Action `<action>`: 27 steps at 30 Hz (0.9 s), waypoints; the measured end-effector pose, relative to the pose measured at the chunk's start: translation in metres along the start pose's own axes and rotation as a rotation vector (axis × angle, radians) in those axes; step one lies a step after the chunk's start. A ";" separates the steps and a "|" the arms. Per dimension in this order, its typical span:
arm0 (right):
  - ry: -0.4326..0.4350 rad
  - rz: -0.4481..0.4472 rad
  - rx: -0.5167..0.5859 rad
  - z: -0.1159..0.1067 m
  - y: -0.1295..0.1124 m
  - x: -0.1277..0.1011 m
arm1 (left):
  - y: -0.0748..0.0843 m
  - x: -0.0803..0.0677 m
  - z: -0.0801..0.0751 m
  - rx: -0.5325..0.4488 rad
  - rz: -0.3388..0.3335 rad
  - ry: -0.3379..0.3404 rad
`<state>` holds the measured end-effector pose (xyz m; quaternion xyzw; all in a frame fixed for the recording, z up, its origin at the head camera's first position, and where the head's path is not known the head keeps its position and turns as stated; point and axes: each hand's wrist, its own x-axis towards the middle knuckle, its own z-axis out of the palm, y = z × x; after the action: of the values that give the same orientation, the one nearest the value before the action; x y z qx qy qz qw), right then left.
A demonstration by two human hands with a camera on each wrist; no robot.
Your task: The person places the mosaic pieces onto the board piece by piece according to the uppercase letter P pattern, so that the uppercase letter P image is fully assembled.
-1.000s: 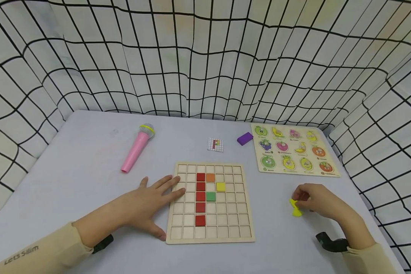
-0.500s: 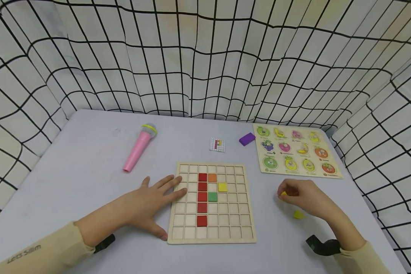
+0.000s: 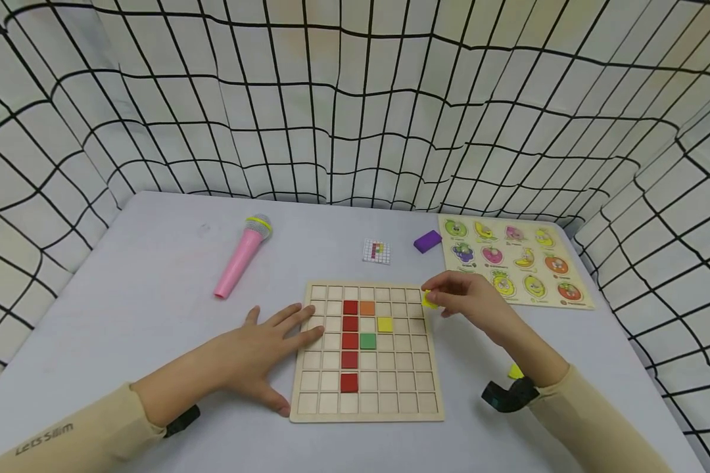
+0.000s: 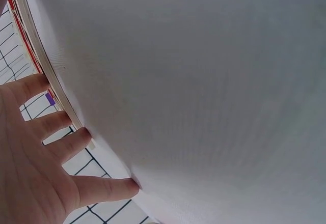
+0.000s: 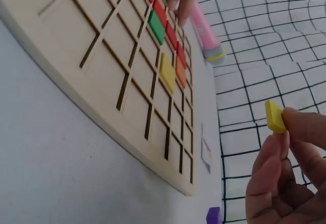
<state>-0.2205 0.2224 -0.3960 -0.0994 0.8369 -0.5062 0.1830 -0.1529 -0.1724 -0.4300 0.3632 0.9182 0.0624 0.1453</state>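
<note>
A wooden grid board (image 3: pixel 331 402) lies on the table. One column holds several red tiles (image 3: pixel 350 341); beside it sit an orange tile (image 3: pixel 367 308), a green tile (image 3: pixel 368 341) and a yellow tile (image 3: pixel 384 324). My left hand (image 3: pixel 248 358) rests with spread, straight fingers on the board's left edge; the left wrist view shows its fingertips (image 4: pixel 84 134) against the rim. Between thumb and fingers my right hand (image 3: pixel 473 303) pinches another yellow tile (image 5: pixel 274 117), above the board's upper right corner. A further yellow tile (image 3: pixel 515 372) lies on the table, partly hidden by the right forearm.
Behind the board lie a small pattern card (image 3: pixel 377 251) and a purple block (image 3: pixel 428 241). A fruit picture board (image 3: pixel 576 272) lies at the back right, a pink toy microphone (image 3: pixel 239 259) at the back left. Black netting (image 3: pixel 384 112) surrounds the table (image 3: pixel 136 282).
From the right side of the table, my right hand has picked up one of two yellow tiles and carried it left to the board's corner. My left hand stays put.
</note>
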 end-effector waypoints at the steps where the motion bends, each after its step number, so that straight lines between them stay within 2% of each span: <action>1: 0.013 -0.002 -0.045 0.003 0.000 0.006 | 0.000 0.000 0.000 0.000 0.002 0.002; 4: 0.032 0.008 -0.134 0.015 0.002 0.026 | -0.002 0.000 0.001 -0.002 0.002 0.006; 8: -0.006 0.023 -0.173 0.030 0.005 0.050 | -0.002 0.000 0.001 0.000 0.004 0.003; 12: -0.034 0.019 -0.235 0.043 0.005 0.062 | -0.001 0.001 0.001 0.006 0.000 -0.003; 18: 0.010 -0.037 -0.353 0.056 0.001 0.063 | 0.001 0.002 0.002 0.018 -0.003 -0.001; 23: -0.002 -0.107 -0.463 0.065 -0.005 0.060 | 0.001 0.002 0.001 0.021 -0.010 -0.003; 27: -0.004 -0.112 -0.553 0.068 -0.012 0.054 | 0.001 0.001 -0.001 0.015 -0.009 0.001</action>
<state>-0.2425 0.1430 -0.4253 -0.1925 0.9362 -0.2676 0.1222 -0.1531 -0.1705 -0.4291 0.3602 0.9203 0.0550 0.1426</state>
